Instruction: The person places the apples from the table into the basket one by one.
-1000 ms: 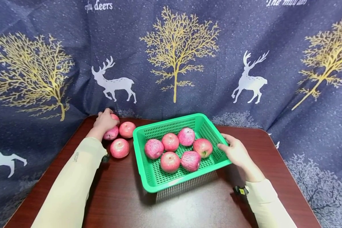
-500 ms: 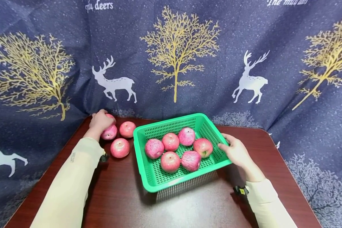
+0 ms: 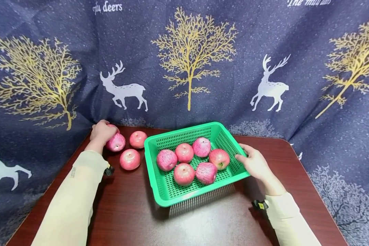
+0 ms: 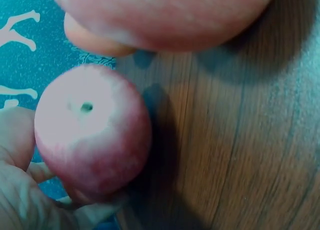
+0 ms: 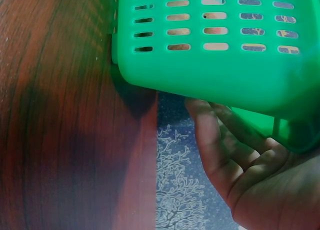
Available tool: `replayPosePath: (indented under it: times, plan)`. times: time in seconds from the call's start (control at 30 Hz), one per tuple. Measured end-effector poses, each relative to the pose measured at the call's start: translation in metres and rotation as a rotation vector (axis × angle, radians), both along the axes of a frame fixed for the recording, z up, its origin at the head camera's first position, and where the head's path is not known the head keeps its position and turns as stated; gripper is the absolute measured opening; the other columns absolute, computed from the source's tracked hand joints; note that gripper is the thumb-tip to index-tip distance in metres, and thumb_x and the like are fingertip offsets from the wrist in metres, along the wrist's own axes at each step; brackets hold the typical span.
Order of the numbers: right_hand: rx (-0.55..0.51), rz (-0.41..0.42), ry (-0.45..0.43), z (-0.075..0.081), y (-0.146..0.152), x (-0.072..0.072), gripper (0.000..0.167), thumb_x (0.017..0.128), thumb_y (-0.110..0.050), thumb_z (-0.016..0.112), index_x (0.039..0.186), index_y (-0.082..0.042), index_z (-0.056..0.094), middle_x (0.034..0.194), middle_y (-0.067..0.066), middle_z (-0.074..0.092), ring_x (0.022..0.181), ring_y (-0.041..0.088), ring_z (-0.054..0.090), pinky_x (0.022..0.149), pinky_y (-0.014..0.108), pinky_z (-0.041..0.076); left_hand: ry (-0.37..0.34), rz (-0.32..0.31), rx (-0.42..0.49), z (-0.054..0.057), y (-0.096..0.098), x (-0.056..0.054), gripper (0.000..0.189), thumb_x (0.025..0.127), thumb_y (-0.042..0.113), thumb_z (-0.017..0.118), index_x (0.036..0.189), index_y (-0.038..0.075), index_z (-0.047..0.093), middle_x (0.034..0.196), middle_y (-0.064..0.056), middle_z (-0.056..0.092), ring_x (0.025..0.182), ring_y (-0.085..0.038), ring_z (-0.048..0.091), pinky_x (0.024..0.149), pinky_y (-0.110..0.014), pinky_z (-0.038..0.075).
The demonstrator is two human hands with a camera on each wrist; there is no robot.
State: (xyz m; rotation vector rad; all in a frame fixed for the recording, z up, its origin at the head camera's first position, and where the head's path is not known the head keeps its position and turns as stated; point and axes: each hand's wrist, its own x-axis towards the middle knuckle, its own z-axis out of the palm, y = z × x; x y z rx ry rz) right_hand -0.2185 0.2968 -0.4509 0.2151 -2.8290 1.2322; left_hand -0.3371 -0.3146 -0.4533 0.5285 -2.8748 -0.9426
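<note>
At the table's far left corner my left hand (image 3: pixel 101 133) curls its fingers around a red apple (image 3: pixel 113 128), largely covered by the hand. The left wrist view shows that apple (image 4: pixel 95 135) between thumb and fingers. Just in front of it is a streaked pink apple (image 3: pixel 116 142); I cannot tell whether the hand touches it. Two more apples, one farther back (image 3: pixel 138 139) and one nearer (image 3: pixel 130 159), lie to the right. My right hand (image 3: pixel 255 162) grips the right rim of a green plastic basket (image 3: pixel 159 204), thumb over the edge, fingers under the rim.
Several apples, among them a streaked one (image 3: pixel 206 173), lie in the basket, which stands mid-table, slightly turned. Brown table (image 3: pixel 126 212) extends in front. A dark blue cloth (image 3: pixel 159 92) with deer and trees hangs behind the table's far edge.
My left hand has shifted left toward the table corner, and the far apple has moved left with it. The streaked apple in front has moved slightly left. Right hand and basket stay put.
</note>
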Motion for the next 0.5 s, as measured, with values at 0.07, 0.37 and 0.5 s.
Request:
replayPosePath:
  times: [0.07,0.37,0.5]
  plan:
    - [-0.001,0.001,0.0,0.0,0.0,0.0,0.055,0.107,-0.016,0.069,0.158,0.003,0.056,0.128,0.022,0.076,0.089,0.021,0.077,0.081,0.04,0.059,-0.003,0.01,0.005,0.0,-0.004,0.002,0.081,0.091,0.036,0.071,0.16,0.0,0.05,0.15,-0.043,0.047,0.141,-0.061,0.044,0.108,-0.072,0.044]
    - [0.005,0.006,0.003,-0.001,0.0,0.0,0.055,0.108,-0.016,0.069,0.158,0.002,0.056,0.129,0.022,0.077,0.09,0.021,0.077,0.082,0.041,0.059,-0.023,0.026,-0.022,0.002,-0.018,0.014,0.076,0.095,0.034,0.059,0.161,-0.001,0.048,0.15,-0.044,0.043,0.139,-0.066,0.043,0.107,-0.075,0.042]
    - [0.007,0.009,0.001,-0.001,0.0,0.0,0.055,0.108,-0.017,0.068,0.158,0.003,0.056,0.13,0.022,0.076,0.09,0.021,0.077,0.082,0.041,0.059,-0.027,0.025,-0.043,-0.001,-0.023,0.019,0.075,0.097,0.038,0.058,0.16,-0.001,0.047,0.149,-0.046,0.042,0.136,-0.07,0.043,0.106,-0.077,0.042]
